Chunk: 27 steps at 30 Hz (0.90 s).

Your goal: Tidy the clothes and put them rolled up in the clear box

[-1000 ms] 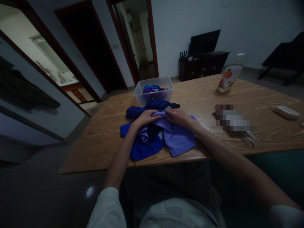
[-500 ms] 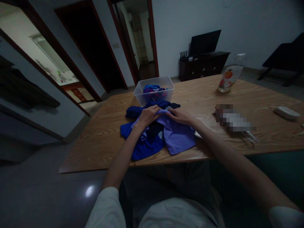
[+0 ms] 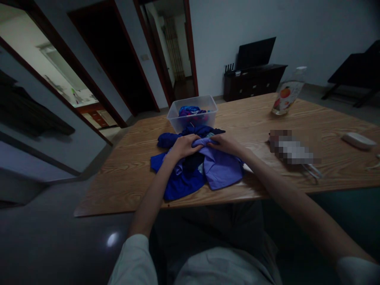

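Pressing down with both hands on a lilac garment (image 3: 221, 168) at the near edge of the wooden table (image 3: 297, 118). Left hand (image 3: 183, 145) lying curled over the garment's far edge, fingers bent onto the cloth and touching it. Right hand (image 3: 226, 144) lying just beside it to the right, fingers pinching the same far edge. Fingertips of the 2 hands nearly meeting over the cloth; both closing on fabric, though how firmly, cannot tell in the dim light.

Lying under and to the left of the lilac garment, a dark blue garment (image 3: 178, 184), spreading toward the near left. Bunching just beyond the hands, more dark blue cloth (image 3: 190, 132), touching the clear plastic box (image 3: 178, 118) standing just beyond it. Sitting inside that box, a heap of blue and pink cloth (image 3: 191, 111).

Standing well apart at the far right, a clear bottle (image 3: 287, 95) with a fruit label. Lying at the right edge, a white flat object (image 3: 358, 140). Lying between, a blurred patch, impossible to tell.
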### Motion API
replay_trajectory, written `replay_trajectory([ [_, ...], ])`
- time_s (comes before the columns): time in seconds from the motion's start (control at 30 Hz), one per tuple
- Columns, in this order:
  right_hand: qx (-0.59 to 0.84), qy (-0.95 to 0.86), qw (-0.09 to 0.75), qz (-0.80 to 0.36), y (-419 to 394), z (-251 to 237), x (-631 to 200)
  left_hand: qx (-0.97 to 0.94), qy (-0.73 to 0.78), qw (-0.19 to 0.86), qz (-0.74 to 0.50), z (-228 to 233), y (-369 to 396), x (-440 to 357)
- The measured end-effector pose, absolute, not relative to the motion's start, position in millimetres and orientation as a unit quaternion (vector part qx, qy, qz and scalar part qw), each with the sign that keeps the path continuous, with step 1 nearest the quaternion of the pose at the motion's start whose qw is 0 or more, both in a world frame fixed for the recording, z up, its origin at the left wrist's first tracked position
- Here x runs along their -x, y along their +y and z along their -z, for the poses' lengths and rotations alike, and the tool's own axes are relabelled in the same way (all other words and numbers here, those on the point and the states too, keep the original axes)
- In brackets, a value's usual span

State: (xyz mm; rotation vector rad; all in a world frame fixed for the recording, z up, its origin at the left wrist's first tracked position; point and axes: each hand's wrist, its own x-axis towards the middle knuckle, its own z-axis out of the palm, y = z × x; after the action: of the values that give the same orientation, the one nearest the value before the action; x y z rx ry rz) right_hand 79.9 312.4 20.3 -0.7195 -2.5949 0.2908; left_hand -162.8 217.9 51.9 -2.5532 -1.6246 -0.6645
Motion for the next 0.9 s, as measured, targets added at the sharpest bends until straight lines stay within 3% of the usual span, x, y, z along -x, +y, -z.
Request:
replay_trajectory([
  [0.37, 0.233, -0.944, 0.234, 0.021, 310.7, -13.7, -78.6, 0.802, -0.541, -0.069, 0.244, -54.2, 220.0, 165.3],
  [0.63, 0.248, -0.939, 0.237, 0.028, 311.2, -17.2, -79.0, 0.816, -0.534, 0.012, 0.221, -52.8, 222.0, 164.5],
  [0.9, 0.36, -0.917, 0.166, 0.03, 307.5, -32.8, -81.4, 0.803, -0.561, 0.089, 0.179, -50.6, 223.0, 160.5],
])
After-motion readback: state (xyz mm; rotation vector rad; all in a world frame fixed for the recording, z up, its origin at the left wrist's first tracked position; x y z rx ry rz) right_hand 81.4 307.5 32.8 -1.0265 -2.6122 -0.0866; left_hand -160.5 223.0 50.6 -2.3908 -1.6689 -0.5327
